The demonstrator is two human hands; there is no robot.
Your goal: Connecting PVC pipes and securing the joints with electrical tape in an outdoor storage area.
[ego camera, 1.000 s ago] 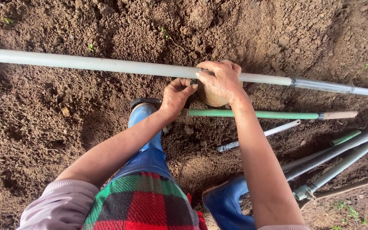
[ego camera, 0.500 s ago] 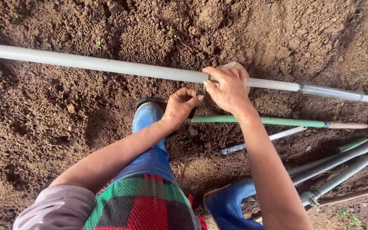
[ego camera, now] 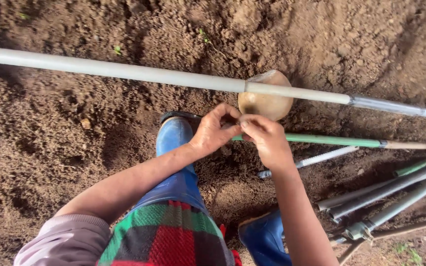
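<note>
Underfoot, loose brown soil (ego camera: 65, 148) beneath 1 long white pipe (ego camera: 124, 72).

Seen from above, the person's left hand (ego camera: 213, 132) and right hand (ego camera: 267, 139) meet fingertip to fingertip over dark tilled soil (ego camera: 65, 128), just below a long white pipe (ego camera: 124, 72) that crosses the view. A round tan disc (ego camera: 266, 102) sits partly behind the pipe, just above the hands. A green-handled tool (ego camera: 336, 141) lies on the soil to the right, with a bundle of grey pipes (ego camera: 395, 197) lower right. Blue rubber boots (ego camera: 173, 143) and a red-and-green plaid garment (ego camera: 166, 236) fill the bottom.
</note>
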